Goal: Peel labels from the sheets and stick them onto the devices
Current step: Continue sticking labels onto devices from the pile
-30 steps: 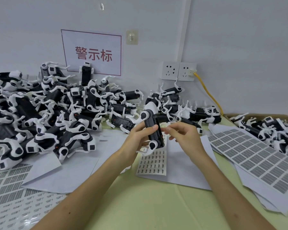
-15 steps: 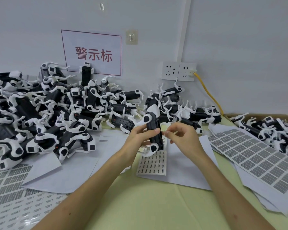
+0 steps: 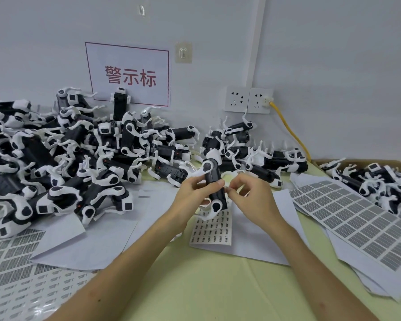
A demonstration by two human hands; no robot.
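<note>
1. The heap of devices [image 3: 79,158] fills the back of the desk [image 3: 206,286] and reaches to just behind the working spot. If a finished unit is set down carelessly, it could slip in among unlabelled ones and be missed or done twice.
2. The large label sheet [image 3: 357,225] on the right lies over loose paper near the desk's edge. A forearm sweeping across could crease it or drag it off.
3. The small label sheet [image 3: 212,230] lies directly under the hands, partly hidden by the held unit. One white leg of that unit hangs close above it, so lowering the unit could snag the sheet or lift labels.
4. The held device [image 3: 214,184] stands roughly upright above the desk. The left grip [image 3: 192,191] has fingers and thumb curled round its black body. Only the middle is held, so a push from the right could twist it and skew the placement.
5. The right grip [image 3: 252,198] is closed to a pinch, thumb against forefinger, at the device's right side. It seems to hold a label [image 3: 227,187], though this is too small to be sure. The sticky face could fold on itself, cling to a fingertip, or land crooked.
</note>
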